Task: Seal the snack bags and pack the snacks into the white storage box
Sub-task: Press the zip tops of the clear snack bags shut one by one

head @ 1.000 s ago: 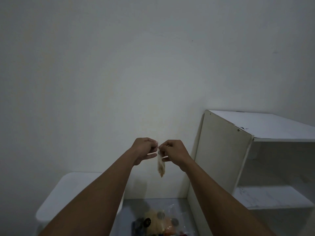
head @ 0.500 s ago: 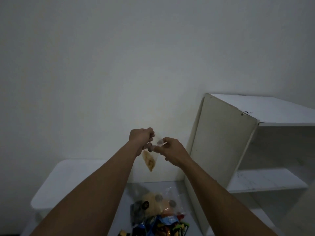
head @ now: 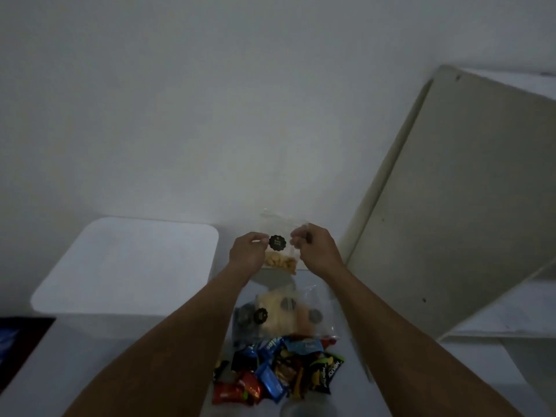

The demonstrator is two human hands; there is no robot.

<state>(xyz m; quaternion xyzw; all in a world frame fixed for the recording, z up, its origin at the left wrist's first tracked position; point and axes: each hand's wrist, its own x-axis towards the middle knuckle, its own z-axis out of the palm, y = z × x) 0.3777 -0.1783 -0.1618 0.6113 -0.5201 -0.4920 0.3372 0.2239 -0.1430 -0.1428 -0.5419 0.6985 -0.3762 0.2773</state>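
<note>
Pinching a small clear plastic snack bag (head: 281,245) at both side edges.
Left hand (head: 248,254) and right hand (head: 316,248) clamp it; its round black sticker (head: 277,242) sits between the fingertips, yellow snacks hanging below.

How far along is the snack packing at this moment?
Done: little that shows; the white storage box has its lid on. In hand: left hand and right hand pinch a clear snack bag with a black sticker. Left: the clear bags and the wrapped snacks lie unpacked on the surface.

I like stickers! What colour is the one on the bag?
Black sticker, seen in the head view.
</note>
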